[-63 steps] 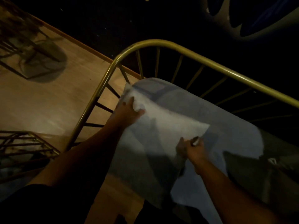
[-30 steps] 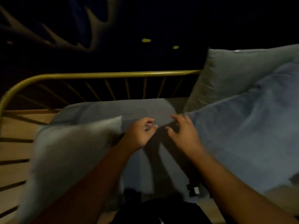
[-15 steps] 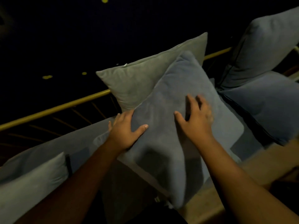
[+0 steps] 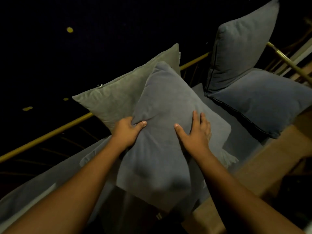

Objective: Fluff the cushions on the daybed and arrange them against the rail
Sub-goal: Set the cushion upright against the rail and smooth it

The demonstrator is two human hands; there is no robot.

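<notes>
A blue-grey cushion (image 4: 165,105) stands tilted on the daybed seat, leaning on a grey-green cushion (image 4: 118,97) that rests against the gold rail (image 4: 50,134). My left hand (image 4: 128,130) pinches the blue-grey cushion's left edge, thumb on its front. My right hand (image 4: 195,132) lies flat on its face with fingers spread. Further right, a blue cushion (image 4: 241,48) stands upright against the rail, and another blue cushion (image 4: 263,102) lies flat on the seat in front of it.
The daybed's grey seat pad (image 4: 50,179) runs from lower left to the right. A wooden front edge (image 4: 270,152) of the frame borders it at the lower right. Beyond the rail it is dark, with a few yellow spots.
I turned from the rail's curved left end toward the cushions on the right. My left hand went from resting flat to gripping the blue-grey cushion's edge. My right hand stays on its face.
</notes>
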